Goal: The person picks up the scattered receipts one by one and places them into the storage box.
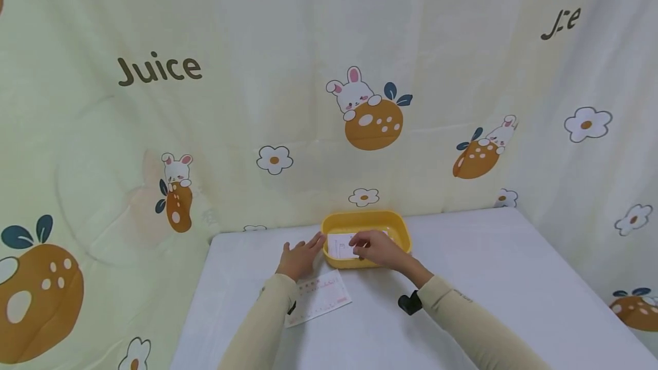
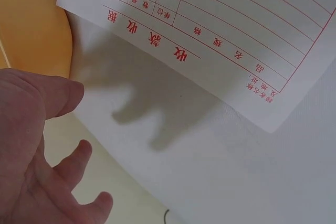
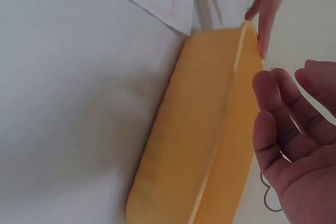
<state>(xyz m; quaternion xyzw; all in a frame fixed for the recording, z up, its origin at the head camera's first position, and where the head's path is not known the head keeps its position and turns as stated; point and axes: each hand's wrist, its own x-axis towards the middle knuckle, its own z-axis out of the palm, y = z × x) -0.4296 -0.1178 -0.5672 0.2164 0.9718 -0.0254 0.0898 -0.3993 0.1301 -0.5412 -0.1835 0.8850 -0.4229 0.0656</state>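
Note:
A yellow plastic basket (image 1: pixel 360 222) stands at the far side of the table, with white printed paper (image 1: pixel 340 246) inside. My left hand (image 1: pixel 300 258) reaches to the basket's left end, its fingers extended and fingertips right at the rim. Over the basket is my right hand (image 1: pixel 377 248), palm down. In the right wrist view its fingers (image 3: pixel 266 129) bend loosely above the basket's rim, with nothing between them. Below my left hand, a white receipt form (image 2: pixel 210 30) with red lines and Chinese print lies on the table, partly behind my left wrist in the head view.
A white cloth covers the table (image 1: pixel 493 278). Behind it hangs a pale curtain (image 1: pixel 293 90) printed with rabbits, oranges and flowers, close to the basket's far side. A black strap piece (image 1: pixel 410 302) hangs by my right wrist.

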